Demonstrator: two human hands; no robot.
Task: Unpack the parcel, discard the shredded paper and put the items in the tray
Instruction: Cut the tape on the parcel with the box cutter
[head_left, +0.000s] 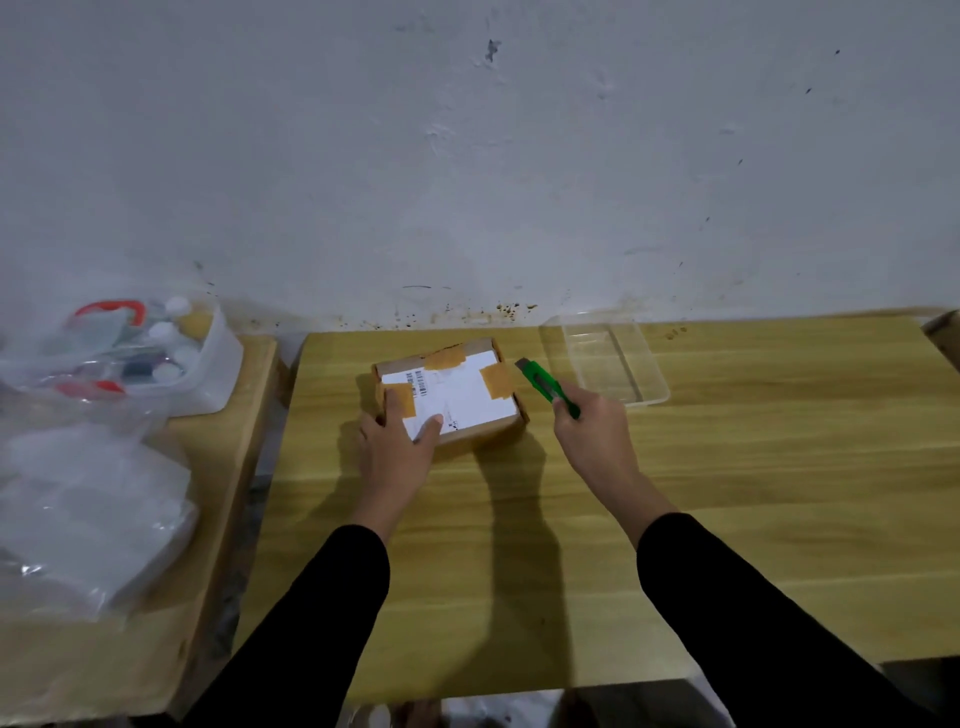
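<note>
Parcel (449, 396): small brown cardboard box, flaps closed, sits on the wooden worktop (727, 493) toward its far edge, near the wall (467, 156). White label (457, 392) with a barcode covers most of the top; tan tape (497, 381) patches lie over the label at the left, top and right edges. Left hand (400, 441) rests on the near-left corner of the parcel, fingers loosely spread, thumb lying across the label, other fingers running over the left edge. Right hand (592, 431) is just right of the parcel, not touching it, fingers curled tight around the rear end of a green cutter (545, 386). Cutter points up and left toward the parcel's far-right corner; its tip is close to the box, contact cannot be told. Blade length not resolvable. Tray (605, 364): clear plastic, rectangular, on the worktop right of the parcel and beyond the cutter, against the wall; nothing seen inside. Both forearms wear black sleeves (753, 613). On a second wooden surface to the left, apart from the worktop by a gap, stands a clear tub (208, 364) holding mixed small goods, some white-capped, some red; details blurred. In front of it lies a heap of clear plastic bags (88, 509).
</note>
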